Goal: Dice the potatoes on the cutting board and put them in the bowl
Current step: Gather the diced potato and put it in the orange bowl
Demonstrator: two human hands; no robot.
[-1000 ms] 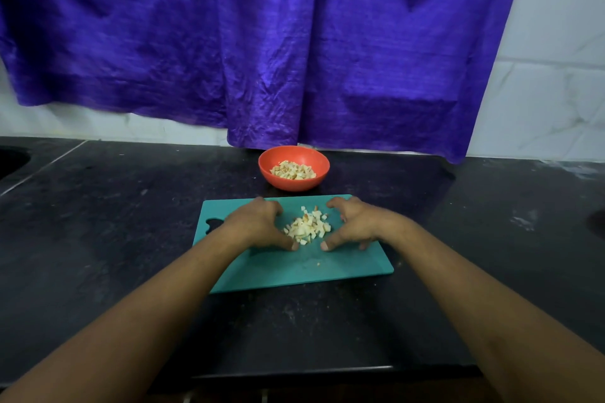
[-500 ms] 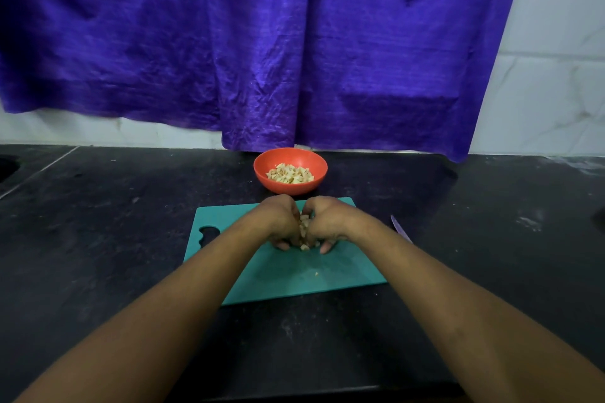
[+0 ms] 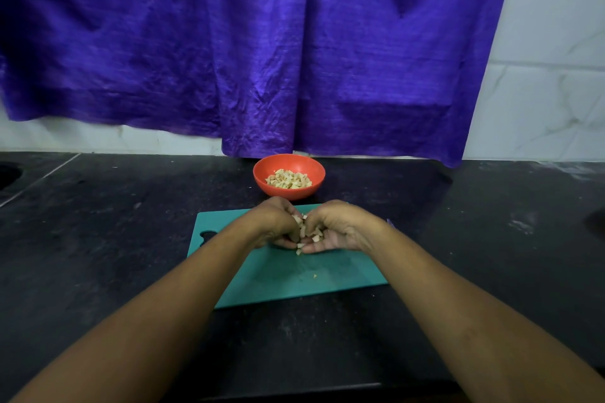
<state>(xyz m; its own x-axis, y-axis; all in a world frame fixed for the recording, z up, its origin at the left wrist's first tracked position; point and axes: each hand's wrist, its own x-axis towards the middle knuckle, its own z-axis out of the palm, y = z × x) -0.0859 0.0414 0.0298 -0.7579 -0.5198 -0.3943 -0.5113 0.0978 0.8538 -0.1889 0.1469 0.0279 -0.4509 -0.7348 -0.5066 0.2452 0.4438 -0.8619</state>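
Both hands' grip point(image 3: 302, 232) cups potato dice point(image 3: 307, 232), seemingly above board point(image 3: 294, 278).

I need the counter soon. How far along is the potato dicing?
Nearly done. The round orange bowl already holds diced potato. The left hand and right hand cup the last cubes over the teal cutting board; only tipping them in remains.

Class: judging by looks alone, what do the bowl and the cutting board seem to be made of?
Bowl: probably plastic; uniform orange colour, smooth with a soft sheen.
Cutting board: likely plastic too; thin flat teal sheet, matte, with a moulded handle cutout.
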